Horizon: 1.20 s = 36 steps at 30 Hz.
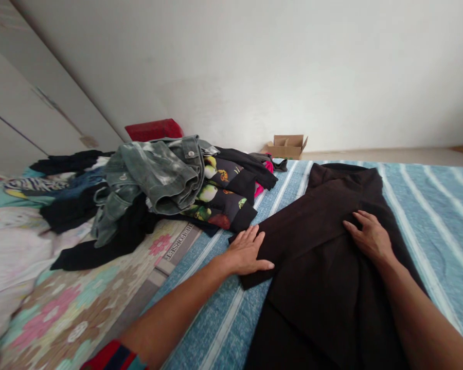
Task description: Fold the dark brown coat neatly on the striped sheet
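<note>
A dark brown-black garment [316, 277] lies spread over the blue and white striped cloth [432, 216], its collar end pointing away from me. One sleeve is laid across it and reaches out to the left. On the end of that sleeve rests my left hand [247, 252], palm down with the fingers spread. My right hand [370, 236] lies flat on the upper right part of the garment, thumb and fingers apart. Neither hand grips the fabric.
Left of the garment is a heap of clothes with grey-green denim [158, 172] on top and a dark fruit-print piece [224, 198]. Pale clothes [15, 246] lie farther left on a floral sheet [77, 318]. Near the wall are a red object [154, 130] and a cardboard box [287, 147].
</note>
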Motion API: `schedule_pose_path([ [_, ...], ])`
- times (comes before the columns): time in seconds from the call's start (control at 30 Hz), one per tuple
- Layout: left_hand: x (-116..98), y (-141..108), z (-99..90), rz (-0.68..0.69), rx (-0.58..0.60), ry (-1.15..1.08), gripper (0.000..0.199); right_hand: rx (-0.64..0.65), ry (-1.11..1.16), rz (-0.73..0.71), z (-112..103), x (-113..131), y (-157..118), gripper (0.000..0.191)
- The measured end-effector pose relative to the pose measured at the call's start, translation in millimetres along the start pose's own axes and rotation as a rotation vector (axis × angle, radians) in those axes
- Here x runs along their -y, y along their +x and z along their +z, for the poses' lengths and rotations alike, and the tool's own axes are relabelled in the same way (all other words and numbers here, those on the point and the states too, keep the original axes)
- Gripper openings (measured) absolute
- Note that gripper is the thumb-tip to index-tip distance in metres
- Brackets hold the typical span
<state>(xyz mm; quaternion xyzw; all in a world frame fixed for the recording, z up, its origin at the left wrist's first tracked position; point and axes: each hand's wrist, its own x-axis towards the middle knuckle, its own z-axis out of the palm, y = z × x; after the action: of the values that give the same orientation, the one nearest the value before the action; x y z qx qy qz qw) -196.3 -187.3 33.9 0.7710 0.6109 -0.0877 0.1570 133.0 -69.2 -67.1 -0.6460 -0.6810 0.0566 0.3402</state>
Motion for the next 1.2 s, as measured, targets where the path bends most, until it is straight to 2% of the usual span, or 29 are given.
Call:
schedule_pose_path([
  [0.07, -2, 7, -14.1, 0.059, 0.016, -0.061, 0.079, -0.002, -0.004, -0.002, 1, -2, 0, 0.049],
  [0.13, -11, 18, -24.0, 0.131, -0.057, -0.12, 0.064, -0.006, -0.004, 0.002, 1, -4, 0, 0.049],
  [0.17, -19, 23, -26.1, 0.16, -0.091, -0.134, 0.063, -0.007, -0.004, 0.006, 1, -4, 0, 0.048],
  [0.27, -43, 39, -20.0, 0.242, -0.141, -0.154, 0.066, 0.002, -0.011, 0.025, 0, -4, 1, 0.049],
  [0.37, -58, 45, -1.4, 0.287, -0.148, -0.136, 0.065, 0.008, -0.016, 0.026, -1, -1, 1, 0.051],
  [0.47, -60, 45, 15.5, 0.233, -0.128, -0.094, 0.065, -0.006, 0.005, 0.008, -2, 3, 1, 0.049],
  [0.57, -53, 46, 21.3, 0.208, -0.143, -0.054, 0.068, -0.019, 0.035, -0.016, -1, 7, 2, 0.046],
  [0.67, -48, 48, 19.4, 0.217, -0.148, -0.061, 0.065, -0.029, 0.062, -0.015, 1, 9, 3, 0.044],
  [0.87, -47, 51, 19.4, 0.092, -0.236, -0.045, 0.056, -0.03, 0.111, -0.01, 3, 12, 4, 0.042],
  [1.2, -54, 50, 9.5, 0.006, -0.175, 0.016, 0.062, -0.01, 0.153, 0.018, 3, 20, 7, 0.042],
])
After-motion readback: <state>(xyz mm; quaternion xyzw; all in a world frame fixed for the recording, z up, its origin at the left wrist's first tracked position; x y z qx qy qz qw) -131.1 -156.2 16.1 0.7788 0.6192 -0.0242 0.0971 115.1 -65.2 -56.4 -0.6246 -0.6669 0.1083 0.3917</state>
